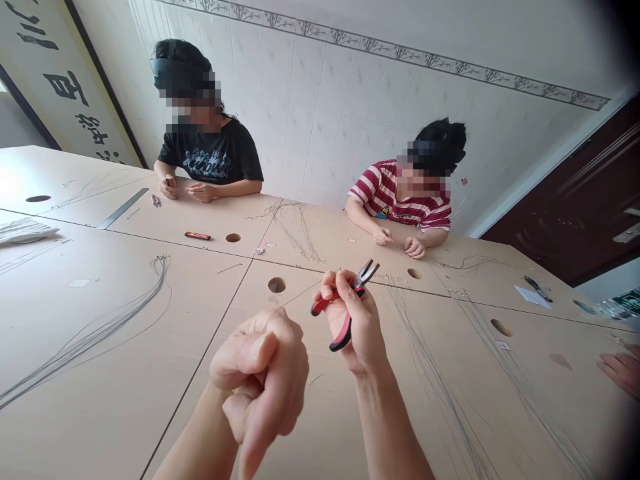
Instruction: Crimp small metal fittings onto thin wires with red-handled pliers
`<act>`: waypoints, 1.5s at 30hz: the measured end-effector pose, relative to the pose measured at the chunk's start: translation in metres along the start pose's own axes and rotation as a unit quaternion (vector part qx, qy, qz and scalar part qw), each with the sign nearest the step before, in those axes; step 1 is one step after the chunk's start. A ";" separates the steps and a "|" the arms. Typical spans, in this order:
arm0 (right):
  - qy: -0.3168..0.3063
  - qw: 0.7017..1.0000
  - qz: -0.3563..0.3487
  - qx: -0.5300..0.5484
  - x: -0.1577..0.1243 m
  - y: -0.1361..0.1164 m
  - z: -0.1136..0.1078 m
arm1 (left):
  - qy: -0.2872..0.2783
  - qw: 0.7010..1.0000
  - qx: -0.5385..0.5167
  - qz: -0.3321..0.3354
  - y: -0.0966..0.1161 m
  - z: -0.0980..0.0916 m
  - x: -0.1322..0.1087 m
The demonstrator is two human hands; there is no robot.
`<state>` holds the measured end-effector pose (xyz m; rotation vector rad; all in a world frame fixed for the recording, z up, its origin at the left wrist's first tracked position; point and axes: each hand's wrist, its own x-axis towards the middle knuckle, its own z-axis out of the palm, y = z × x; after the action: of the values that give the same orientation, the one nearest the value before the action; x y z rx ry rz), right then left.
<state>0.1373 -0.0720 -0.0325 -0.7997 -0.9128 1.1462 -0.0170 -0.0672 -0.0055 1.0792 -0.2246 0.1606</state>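
My right hand [357,313] holds red and black handled pliers [345,331] in its palm, their metal jaws parted and pointing up to the right. Its thumb and index finger are pinched together above the handles. Lower and to the left, my left hand [265,380] is raised over the table with its fingers curled and pressed together. A thin wire [305,291] runs between the two hands, and its end at my left hand is hidden by the fingers.
A bundle of thin wires [120,320] lies at the left of the table [200,427]; more wires [425,353] lie at the right. Two people sit across, near a red and black object [197,235] and a metal ruler [124,209]. Another person's hand [620,370] shows at the right edge.
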 end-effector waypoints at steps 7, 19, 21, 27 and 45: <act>-0.082 0.989 0.053 0.111 0.003 -0.007 0.004 | 0.182 0.979 0.085 0.025 -0.002 -0.024 -0.022; -0.130 0.990 0.032 0.039 -0.008 0.005 0.012 | 0.590 0.670 0.289 0.345 0.042 -0.013 -0.009; -0.142 0.990 0.023 -0.008 -0.012 0.006 0.012 | 0.616 0.632 0.307 0.357 0.049 -0.011 -0.014; -0.169 0.984 -0.008 -0.057 -0.018 0.004 0.011 | 0.626 0.570 0.292 0.445 0.059 -0.010 -0.029; -0.172 0.954 -0.079 -0.231 -0.013 -0.019 0.028 | 0.616 0.474 0.584 0.236 0.006 -0.047 -0.028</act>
<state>0.1170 -0.0868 -0.0065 -0.8945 -1.5479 0.9563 -0.0404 -0.0232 -0.0289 1.9144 1.1372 1.7624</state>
